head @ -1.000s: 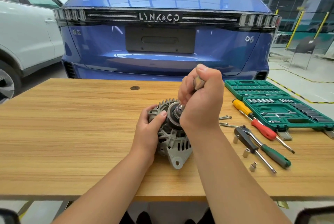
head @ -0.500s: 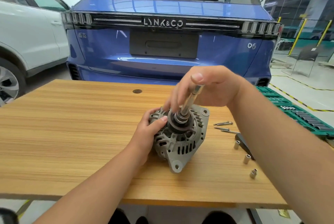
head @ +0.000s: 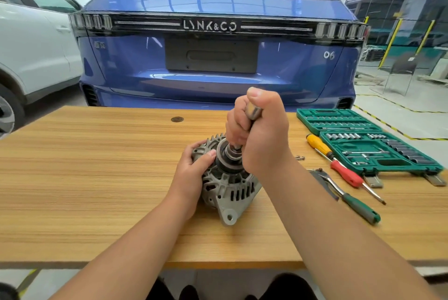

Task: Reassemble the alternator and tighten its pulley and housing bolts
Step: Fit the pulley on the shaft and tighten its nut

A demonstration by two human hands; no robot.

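Fisted around a smooth, round metal tool handle [head: 253, 110], the right hand [head: 263, 135] holds it upright but leaning slightly right, thumb on top and knuckles turned to the left; the tool's lower end meets the centre of the dark, ringed pulley [head: 229, 160]. That pulley sits on the upward face of the alternator [head: 228, 185], a cast grey aluminium body with slotted vents, cooling fins at its far edge and a drilled mounting ear pointing toward the near edge. The alternator rests near the middle of a wooden table [head: 84, 178] with a streaked, light-brown grain and a small dark round insert [head: 177, 119] toward the far side. The left hand [head: 191, 176] cups the alternator's left flank, fingers curled round the housing and thumb lying against the pulley's rim; both forearms reach in from the near edge.

To the right lie a yellow-handled screwdriver [head: 318, 144], a red-handled screwdriver [head: 346, 175], a green-handled tool [head: 358, 207] with a bright metal shank, and two small bolts [head: 300, 158]. Farther right an open green plastic socket case [head: 371, 144] holds rows of chrome sockets.

Beyond the table stands a glossy blue car [head: 213, 62] whose tailgate reads "LYNK&CO" in raised silver letters, with "06" at the right. A white car [head: 29, 52] stands at the left.
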